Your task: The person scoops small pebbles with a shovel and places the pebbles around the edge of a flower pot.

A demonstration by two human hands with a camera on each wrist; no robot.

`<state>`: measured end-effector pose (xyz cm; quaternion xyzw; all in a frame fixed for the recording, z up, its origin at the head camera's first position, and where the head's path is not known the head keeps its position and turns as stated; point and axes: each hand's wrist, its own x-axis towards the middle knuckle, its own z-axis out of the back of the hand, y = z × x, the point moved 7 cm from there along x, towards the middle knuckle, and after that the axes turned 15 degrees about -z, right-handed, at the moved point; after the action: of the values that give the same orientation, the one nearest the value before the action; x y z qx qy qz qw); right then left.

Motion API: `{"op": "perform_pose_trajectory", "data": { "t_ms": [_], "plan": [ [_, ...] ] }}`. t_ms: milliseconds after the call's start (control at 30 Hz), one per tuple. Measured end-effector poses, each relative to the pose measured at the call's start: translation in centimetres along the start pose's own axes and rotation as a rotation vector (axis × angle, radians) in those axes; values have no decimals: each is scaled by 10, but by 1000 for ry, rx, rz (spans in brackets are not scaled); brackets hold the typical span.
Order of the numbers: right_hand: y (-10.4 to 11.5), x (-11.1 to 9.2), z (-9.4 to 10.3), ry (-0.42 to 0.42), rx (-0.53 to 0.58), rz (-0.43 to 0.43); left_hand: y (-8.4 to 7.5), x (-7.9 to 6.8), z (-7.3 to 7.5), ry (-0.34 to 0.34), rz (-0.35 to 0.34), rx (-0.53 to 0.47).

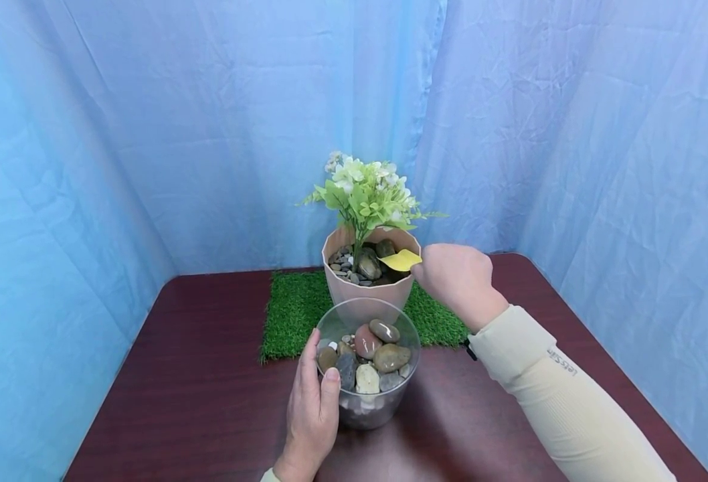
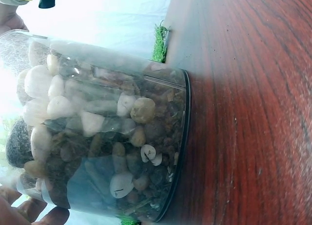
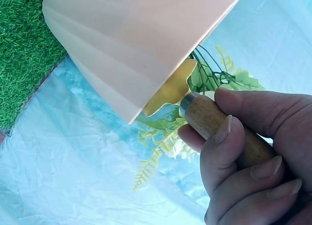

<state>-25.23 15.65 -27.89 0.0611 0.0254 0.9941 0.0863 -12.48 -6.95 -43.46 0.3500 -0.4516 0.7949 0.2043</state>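
My right hand [image 1: 459, 278] grips the wooden handle [image 3: 209, 117] of a small garden trowel. Its yellow blade [image 1: 401, 260] dips over the right rim of a pale pink flowerpot [image 1: 343, 286]. That pot holds stones, dark soil and a leafy plant with white flowers [image 1: 366, 194]. Nearer to me stands a clear container [image 1: 371, 414], filled with large stones [image 1: 392, 358] on top of pebbles. My left hand [image 1: 308, 412] rests against its left side, fingers along the wall and thumb at the rim. In the left wrist view, fingertips [image 2: 52, 216] touch the clear wall [image 2: 141, 73].
A green artificial grass mat [image 1: 290, 308] lies under the flowerpot. Both containers stand on a dark red-brown wooden table [image 1: 197, 375]. Blue cloth [image 1: 209, 134] hangs behind the table and along both sides. The clear container is directly in front of the flowerpot.
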Motion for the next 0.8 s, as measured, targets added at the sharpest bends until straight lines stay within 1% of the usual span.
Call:
{"op": "perform_pose_trajectory", "data": {
  "t_ms": [167,300,400,600,800],
  "plan": [
    [-4,-3,-3,-2,39,2,1,0,-1,7,17,-4],
    [-6,-5,-4,-10,47,13,3,0,-1,14,33,-16],
    [-7,-6,-5,-14,49,16,3,1,-1,15,30,-9],
    [-10,-7,-9,12,69,-9,4,0,-2,18,32,-17],
    [-11,-8,-12,24,76,-11,3,0,-2,15,23,-9]
  ]
}}
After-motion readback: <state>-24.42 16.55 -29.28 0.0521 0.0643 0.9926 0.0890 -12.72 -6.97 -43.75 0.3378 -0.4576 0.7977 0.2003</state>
